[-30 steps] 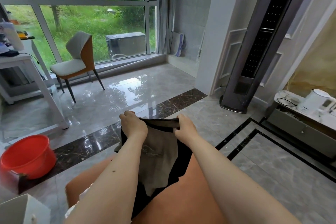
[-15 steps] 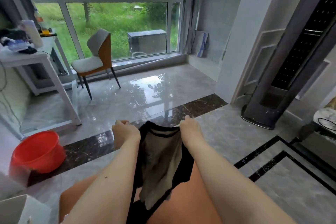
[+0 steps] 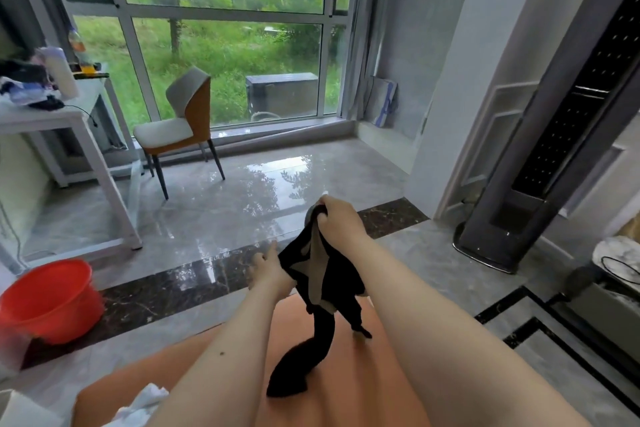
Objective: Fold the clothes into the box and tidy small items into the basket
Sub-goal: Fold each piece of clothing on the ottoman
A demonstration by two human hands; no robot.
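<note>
- My right hand (image 3: 337, 218) now clenches the bunched top of the black garment (image 3: 341, 274), higher than before.
- My left hand (image 3: 270, 269) has dropped to its side; grasp unclear.

Open floor (image 3: 242, 204) lies ahead; red bucket (image 3: 48, 302) stands left, tall tower unit (image 3: 540, 184) right.

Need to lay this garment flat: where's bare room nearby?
Bare: the orange surface between your forearms, right of the hanging black garment; the glossy floor between chair and dark marble strip. Crowded: the white table, and lower left by the white cloth.
</note>
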